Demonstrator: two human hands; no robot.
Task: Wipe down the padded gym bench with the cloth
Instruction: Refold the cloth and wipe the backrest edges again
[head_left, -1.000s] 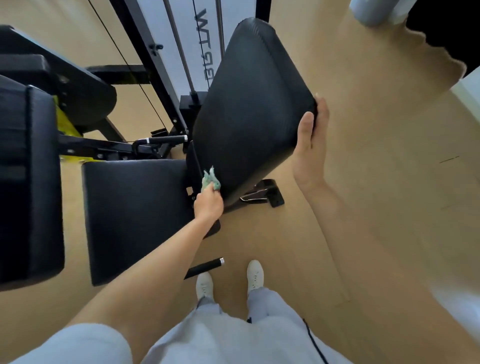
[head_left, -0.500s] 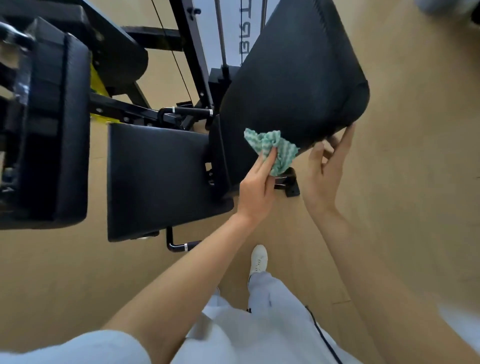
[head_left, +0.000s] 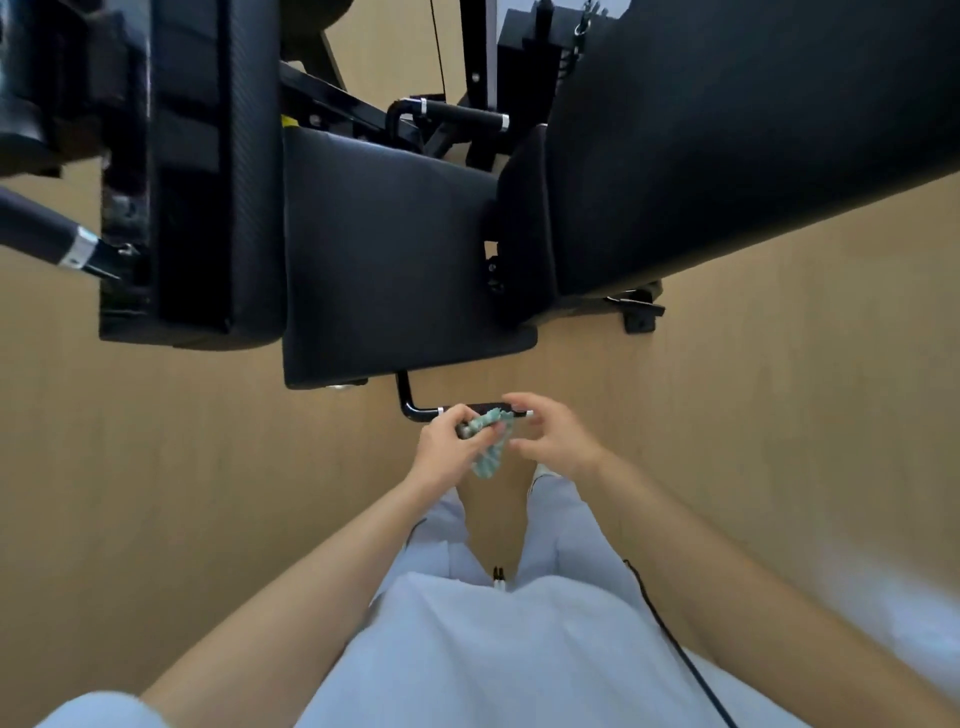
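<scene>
Gym bench (head_left: 384, 249): big, black, padded, likely heavy and firm under push. Back pad (head_left: 727, 145) tilted up at right. Bent handle (head_left: 413, 410) low, under near edge. Left hand (head_left: 447, 449): fingers curled tight on cloth. Right hand (head_left: 558, 441): fingers bent, apart; touching cloth or not, cannot tell. Cloth (head_left: 491, 454): small, green, soft, light, floppy; between both hands, off pads. Best bunched in palm, then pressed flat for wiping.

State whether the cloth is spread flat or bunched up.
Bunched up: the cloth hangs crumpled, pinched in the left hand.
</scene>
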